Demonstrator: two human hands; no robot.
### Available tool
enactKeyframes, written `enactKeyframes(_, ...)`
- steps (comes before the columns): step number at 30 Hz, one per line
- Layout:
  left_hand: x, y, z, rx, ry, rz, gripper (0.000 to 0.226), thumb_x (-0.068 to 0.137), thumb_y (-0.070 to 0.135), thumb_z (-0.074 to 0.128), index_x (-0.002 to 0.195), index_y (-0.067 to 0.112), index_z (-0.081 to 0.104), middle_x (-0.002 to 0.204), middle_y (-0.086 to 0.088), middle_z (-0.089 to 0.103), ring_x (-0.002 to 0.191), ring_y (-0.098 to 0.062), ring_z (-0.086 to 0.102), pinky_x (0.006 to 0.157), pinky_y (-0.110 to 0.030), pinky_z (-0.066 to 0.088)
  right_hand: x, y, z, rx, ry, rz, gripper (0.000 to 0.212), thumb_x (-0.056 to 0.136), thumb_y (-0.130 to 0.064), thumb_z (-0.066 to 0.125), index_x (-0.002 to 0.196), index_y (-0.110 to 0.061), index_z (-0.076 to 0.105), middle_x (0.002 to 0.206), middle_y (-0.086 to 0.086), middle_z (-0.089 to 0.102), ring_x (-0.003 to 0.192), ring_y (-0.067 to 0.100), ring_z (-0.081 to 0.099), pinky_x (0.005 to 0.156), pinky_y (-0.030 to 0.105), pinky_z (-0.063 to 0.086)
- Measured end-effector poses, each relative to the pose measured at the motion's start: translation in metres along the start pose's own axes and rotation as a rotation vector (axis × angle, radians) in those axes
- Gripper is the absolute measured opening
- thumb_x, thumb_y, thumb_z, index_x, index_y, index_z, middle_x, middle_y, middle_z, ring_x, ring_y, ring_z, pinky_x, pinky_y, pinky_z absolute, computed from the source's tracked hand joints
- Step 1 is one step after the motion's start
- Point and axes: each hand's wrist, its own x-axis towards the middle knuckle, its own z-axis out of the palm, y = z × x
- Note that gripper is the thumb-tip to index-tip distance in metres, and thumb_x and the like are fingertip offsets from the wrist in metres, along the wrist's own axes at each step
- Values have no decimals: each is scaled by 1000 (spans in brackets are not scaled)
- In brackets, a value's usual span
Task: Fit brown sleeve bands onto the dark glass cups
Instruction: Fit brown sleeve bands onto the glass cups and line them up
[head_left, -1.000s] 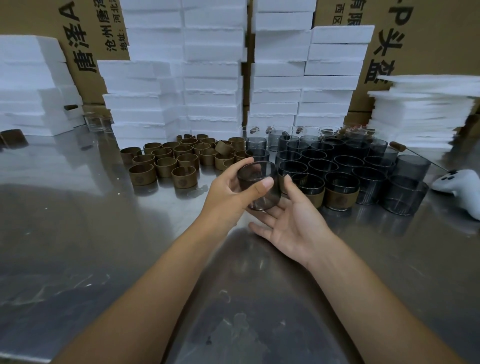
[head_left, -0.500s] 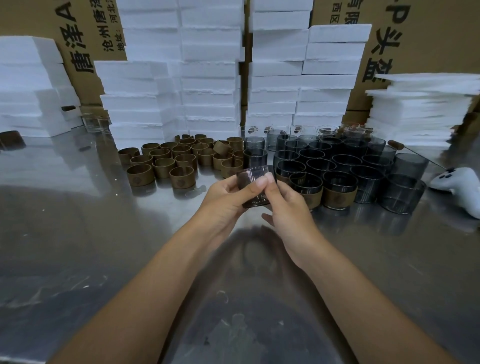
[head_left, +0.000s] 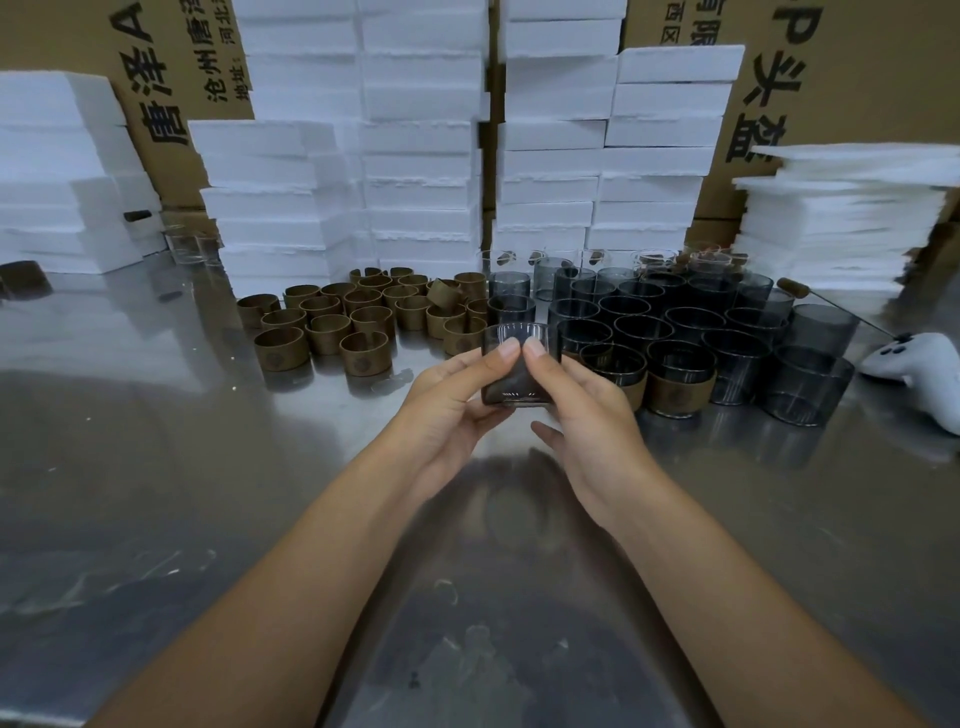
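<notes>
Head view: a second ago the left grip (head_left: 447, 410) alone held the bare dark smoked-glass cup (head_left: 517, 387) with its thumb across the wall, while the right grip (head_left: 587, 415) lay spread, palm up, just below. The right has since come up and closed on it. Now both grips pinch the cup: the two thumbs meet side by side on its near wall just under the rim, and the other fingers curl behind and beneath. The cup is upright and lifted off the brushed-steel counter (head_left: 208, 493), just in front of the massed dark glass cups (head_left: 675, 317). It wears no sleeve, and neither grip holds one, so I judge that this cup has only been steadied and that a band must still be fetched. The loose brown card sleeve bands (head_left: 363, 322) stand grouped to the left, and two front-row cups (head_left: 680, 384) already wear theirs. As for writing, the tilted brown cardboard carton (head_left: 171, 78) at the back left shows a large "A" with "唐泽", and smaller lines that begin "沧州唐" and "地址". The carton at the back right (head_left: 831, 78) shows "P", "头盔" and part of "有限". Each band carries a round stamp that is too small to read. Neither the white foam slabs (head_left: 415, 156) nor the white game controller (head_left: 919, 364) bears legible marking.
</notes>
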Motion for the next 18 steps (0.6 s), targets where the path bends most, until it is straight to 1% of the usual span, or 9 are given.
enactKeyframes(2, -2, 1, 1, 32, -8, -9, 44, 66, 34, 73, 104, 12, 69, 99, -5, 71, 92, -13, 65, 102, -32, 40, -1, -1, -1, 37, -5, -16, 18, 85, -35, 65, 97, -23, 73, 89, -12, 75, 84, -6, 67, 70, 12, 47)
enactKeyframes(4, -4, 2, 1, 65, -7, -23, 42, 64, 37, 72, 100, 17, 70, 100, 0, 71, 89, -7, 64, 94, -30, 38, -2, -3, -1, 88, -2, -26, 25, 76, -36, 69, 96, -22, 73, 85, -13, 75, 79, -8, 67, 61, 6, 47)
enactKeyframes(5, -4, 2, 1, 75, -5, -29, 38, 63, 39, 72, 96, 20, 71, 97, 3, 72, 85, -4, 64, 89, -28, 39, -2, -4, -1, 102, -1, -25, 31, 70, -40, 70, 96, -23, 73, 85, -14, 75, 80, -8, 67, 62, 7, 48)
enactKeyframes(7, -4, 3, 0, 77, -9, -48, 30, 64, 42, 70, 87, 24, 74, 92, 6, 72, 80, -2, 64, 81, -24, 39, -2, -5, -1, 107, 2, 5, 48, 60, -47, 69, 103, -26, 72, 96, -15, 74, 96, -5, 64, 81, 18, 48)
enactKeyframes(9, -3, 5, -1, 55, -17, -66, 22, 66, 42, 68, 81, 28, 77, 89, 4, 73, 78, -4, 65, 81, -24, 40, -1, -6, -2, 142, 4, 56, 72, 56, -50, 70, 123, -24, 64, 113, -11, 71, 114, 3, 58, 100, 33, 39)
enactKeyframes(10, -3, 5, -1, 36, -23, -72, 20, 67, 41, 67, 79, 29, 78, 87, 4, 73, 77, -4, 65, 82, -24, 41, 0, -5, -3, 170, 5, 79, 77, 57, -48, 71, 129, -23, 60, 118, -9, 69, 118, 6, 55, 106, 38, 35)
enactKeyframes(13, -3, 5, -4, -23, -36, -88, 21, 70, 39, 66, 79, 25, 78, 84, 3, 73, 77, -7, 66, 85, -25, 44, 1, -6, -4, 210, 3, 106, 73, 61, -46, 70, 129, -22, 60, 124, -6, 66, 122, 10, 53, 110, 43, 31)
enactKeyframes(15, -2, 5, -5, -62, -36, -94, 25, 71, 38, 66, 86, 20, 75, 84, 0, 73, 78, -10, 67, 86, -27, 46, 0, -6, -3, 203, 13, 97, 72, 60, -47, 70, 128, -23, 61, 124, -5, 66, 121, 10, 55, 109, 44, 33)
enactKeyframes(18, -1, 5, -4, -82, -67, -84, 29, 71, 39, 64, 92, 20, 71, 85, -1, 73, 79, -11, 68, 87, -28, 47, -1, -7, -1, 148, 10, 79, 72, 58, -56, 67, 124, -27, 63, 117, -9, 69, 116, 5, 58, 105, 43, 37)
